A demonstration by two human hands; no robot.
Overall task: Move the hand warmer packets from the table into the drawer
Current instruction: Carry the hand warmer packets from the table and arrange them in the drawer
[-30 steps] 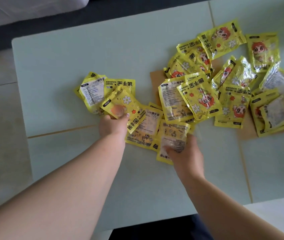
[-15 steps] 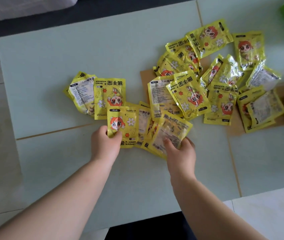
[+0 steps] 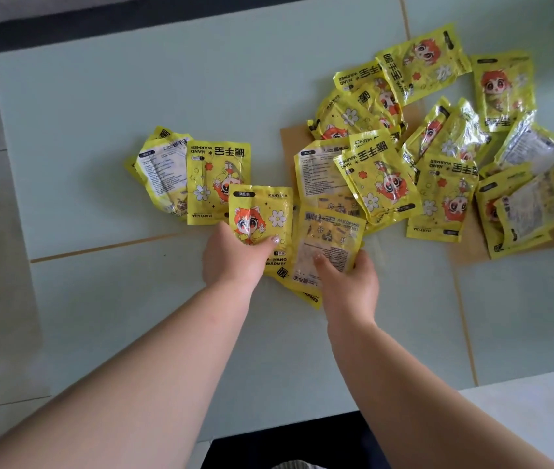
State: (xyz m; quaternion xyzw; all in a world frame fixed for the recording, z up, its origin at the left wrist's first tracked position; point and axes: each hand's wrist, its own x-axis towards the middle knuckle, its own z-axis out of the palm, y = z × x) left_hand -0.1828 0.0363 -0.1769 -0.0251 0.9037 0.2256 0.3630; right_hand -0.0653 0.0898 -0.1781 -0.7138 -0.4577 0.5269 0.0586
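Two small stacks of packets are being gathered near the front of the pale tabletop (image 3: 99, 96). The left hand (image 3: 231, 258) is closed on a face-up packet (image 3: 262, 218), thumb pressed on its printed front, fingers hidden beneath. The right hand (image 3: 350, 282) is closed on a back-side-up packet (image 3: 329, 238), with at least one more packet edge showing under it; how many lie in that stack cannot be told.

The rest is spread on the tabletop: a pair (image 3: 194, 177) just beyond the left hand, partly overlapped by its packet, and a large loose heap (image 3: 421, 157) toward the right, lying partly on a brown sheet (image 3: 289, 140). The drawer is not seen in this view.

The step in hand is judged to be collecting, well short of the halfway mark, since most packets are left on the tabletop. It would be done best if the two stacks were squared and merged into one hand, so the other is freed for sweeping more in. The film looks glossy and slippery, so a fanned stack is likely to slide apart; a firm pinch across the middle, thumb on top, should be kept. The nearby pair could be taken next, before the heap is reached for. Overfilling should be avoided, as a dropped packet costs a return trip.
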